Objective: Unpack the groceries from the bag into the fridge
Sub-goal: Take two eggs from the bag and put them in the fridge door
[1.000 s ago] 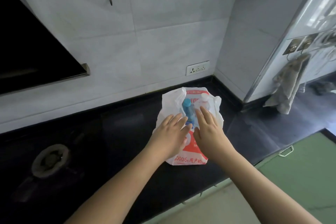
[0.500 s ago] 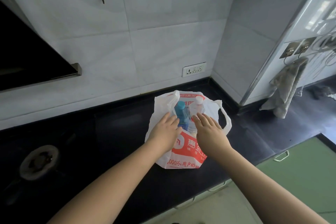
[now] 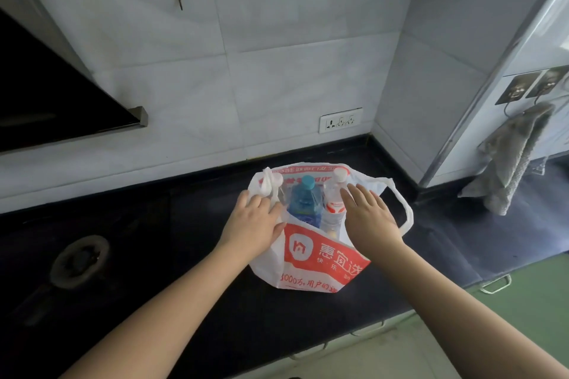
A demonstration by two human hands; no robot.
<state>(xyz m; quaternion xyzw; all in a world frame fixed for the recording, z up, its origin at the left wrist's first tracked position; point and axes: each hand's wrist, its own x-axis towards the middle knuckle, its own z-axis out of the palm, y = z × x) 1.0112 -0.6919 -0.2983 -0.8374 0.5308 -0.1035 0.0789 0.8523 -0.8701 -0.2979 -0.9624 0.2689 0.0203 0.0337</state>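
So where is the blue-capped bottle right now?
In the head view, the blue-capped bottle stands inside the open plastic bag, between both hands, left of the white-capped bottle.
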